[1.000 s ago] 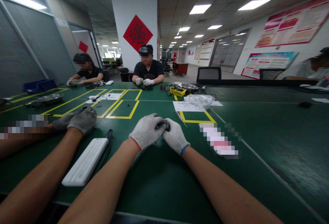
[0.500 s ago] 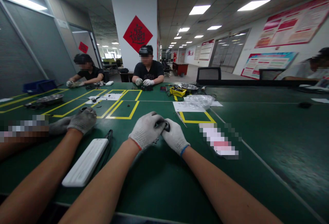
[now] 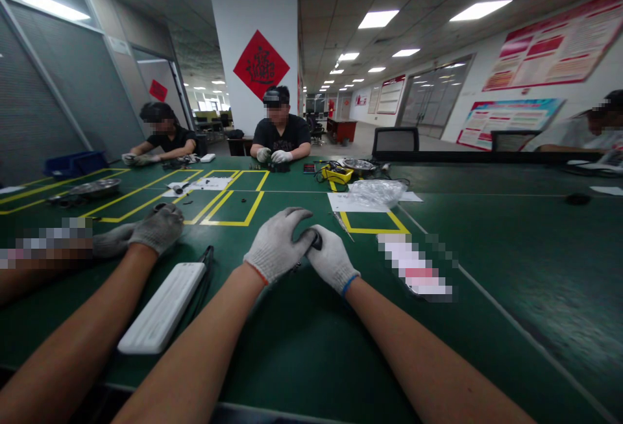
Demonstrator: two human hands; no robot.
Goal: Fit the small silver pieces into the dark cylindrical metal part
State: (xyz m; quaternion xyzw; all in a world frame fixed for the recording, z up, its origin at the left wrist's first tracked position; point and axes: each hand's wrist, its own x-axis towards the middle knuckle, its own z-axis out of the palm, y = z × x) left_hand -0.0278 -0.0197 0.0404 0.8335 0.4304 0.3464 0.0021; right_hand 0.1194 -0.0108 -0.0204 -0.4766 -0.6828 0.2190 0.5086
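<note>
Both my hands wear white knit gloves and meet above the green table point(image 3: 302, 346). Pinched in the fingers of my right hand point(image 3: 331, 258) is a small black rounded part point(image 3: 317, 240); its exact kind is too small to make out. My left hand point(image 3: 277, 245) is open, its index finger lifted away from the thumb. The left thumb reaches to the black part and seems to touch it. Several tiny dark pieces point(image 3: 296, 267) lie on the table just below my hands, partly hidden by the left one.
Left of me lies a white power strip point(image 3: 163, 307) with a dark cable, beside a co-worker's gloved hands point(image 3: 158, 229). A blurred-out flat object point(image 3: 413, 268) is on my right. Tweezers point(image 3: 343, 226), plastic wrap point(image 3: 377, 193) and a yellow tool holder point(image 3: 337, 174) lie ahead.
The left index finger has lifted off the black part and spread away from the thumb. My right hand has stayed in place with the part.
</note>
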